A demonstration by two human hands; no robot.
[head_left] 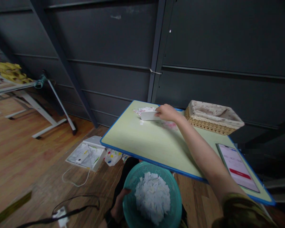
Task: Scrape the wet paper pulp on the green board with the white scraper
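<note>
My right hand (165, 112) reaches across the pale green table (142, 139) to its far side. Its fingers are closed on a white piece of paper (149, 115) that rests on the tabletop beside a small heap of white and pink paper scraps (143, 110). My left hand (120, 199) is low, below the table's near edge, gripping the rim of a teal plastic basket (175, 212). The basket is filled with torn white paper scraps (152, 196).
A wicker basket with a cloth lining (212, 117) stands at the table's far right. A tablet with a lit screen (237, 167) lies near the right edge. On the wooden floor lie a white box (86, 154), cables (71, 207) and a plastic bag (112, 157). A white-framed rack (39, 109) stands at left.
</note>
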